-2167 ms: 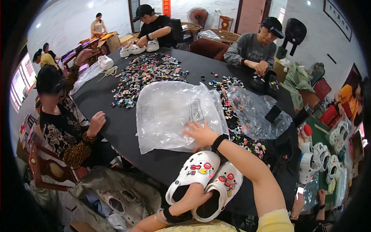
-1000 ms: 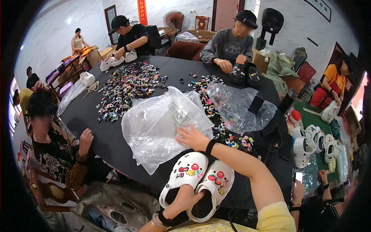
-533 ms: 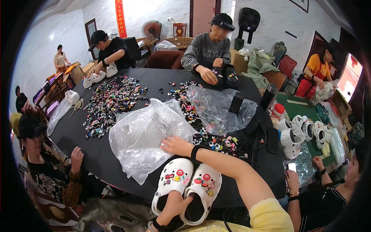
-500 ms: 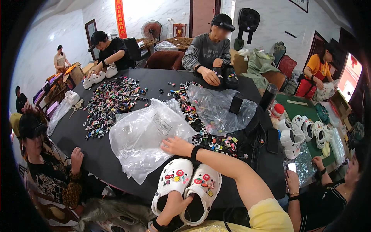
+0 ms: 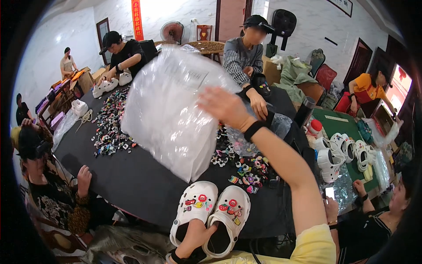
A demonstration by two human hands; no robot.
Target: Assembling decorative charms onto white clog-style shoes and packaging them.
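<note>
At the near edge of the table, a pair of white clogs (image 5: 195,200) with colourful charms on their tops stands side by side, toes away from me. My left hand (image 5: 196,237) reaches into their heel openings and grips both together where they meet. Over the table my right hand (image 5: 224,108) is raised and blurred against the right side of a large clear plastic bag (image 5: 169,114), which is up off the tabletop. The smear hides whether its fingers pinch the bag.
Heaps of small colourful charms (image 5: 110,127) lie on the black table (image 5: 132,180). A person across handles dark clogs (image 5: 261,83) beside another clear bag (image 5: 281,125). Other people sit left and right. White clogs (image 5: 332,163) stand on a green table at right.
My right hand has gone up and away from me, and the plastic bag has risen off the table with it. My left hand and the white clogs have barely moved.
</note>
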